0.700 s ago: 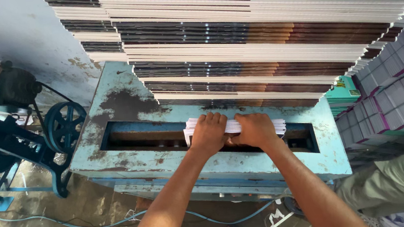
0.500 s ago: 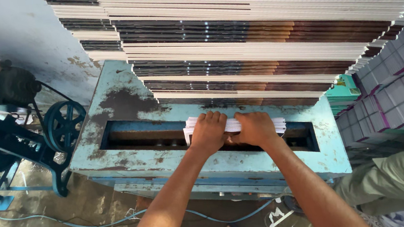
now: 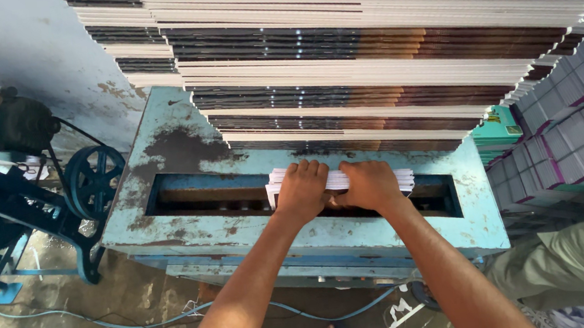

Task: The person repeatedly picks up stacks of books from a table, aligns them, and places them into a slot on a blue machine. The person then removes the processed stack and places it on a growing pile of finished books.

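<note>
Head view: left hand (image 3: 301, 188) and right hand (image 3: 369, 184) lie side by side, fingers curled down over a thin white stack of paper (image 3: 340, 179), pressing it into the long slot of the worn blue machine (image 3: 176, 143). To do this well, I judge, keep even pressure, sheet edges flush, fingertips clear of the slot's inner edge. Chipped, rusty paint; behind, glossy brown-and-cream stacked books (image 3: 339, 59), a spoked wheel (image 3: 94, 181) at left

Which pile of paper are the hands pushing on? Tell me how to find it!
Find the big chipped blue machine with a long dark slot across its top. Over that slot lies a small white paper bundle, with the left hand and right hand pressing on it. Unlike the tall brown-edged stack behind, it is thin and white.
</note>
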